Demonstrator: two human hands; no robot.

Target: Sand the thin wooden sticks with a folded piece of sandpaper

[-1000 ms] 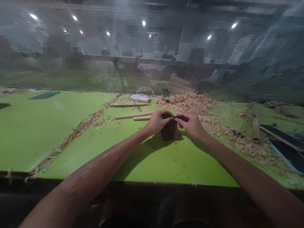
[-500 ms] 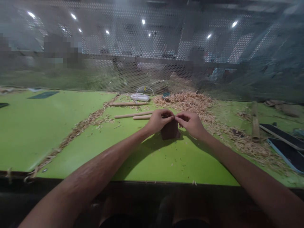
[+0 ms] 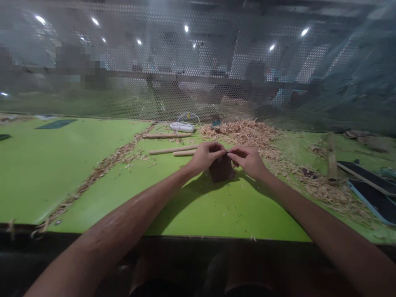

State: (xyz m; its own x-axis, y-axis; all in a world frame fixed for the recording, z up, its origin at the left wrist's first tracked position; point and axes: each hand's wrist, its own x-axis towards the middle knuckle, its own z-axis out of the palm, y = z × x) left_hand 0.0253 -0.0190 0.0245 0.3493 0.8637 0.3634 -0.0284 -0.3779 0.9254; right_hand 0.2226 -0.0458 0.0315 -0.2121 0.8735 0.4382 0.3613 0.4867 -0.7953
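Observation:
My left hand [image 3: 208, 156] and my right hand [image 3: 248, 160] are close together over the green tabletop. Each pinches the upper edge of a small dark brown sheet [image 3: 220, 170] between thumb and fingertips. The sheet hangs down below my fingers toward the table; it looks like sandpaper, but its surface is too dim to be certain. Two slim wooden sticks [image 3: 167, 151] lie beside my left hand, their right ends hidden behind it. Dark specks are scattered on the green tabletop [image 3: 204, 218] in front of the sheet.
Behind my hands are a heap of wood shavings [image 3: 247, 131], a white power strip [image 3: 182, 127] with a cord, and a flat wooden piece [image 3: 168, 135]. At right lie a bamboo tube [image 3: 332, 161] and two phones [image 3: 373, 200]. A perforated screen [image 3: 198, 90] stands along the back.
Both hands have shifted very slightly left, still pinching the brown sheet. The sheet's lower part hangs a little differently. Everything else on the table looks the same.

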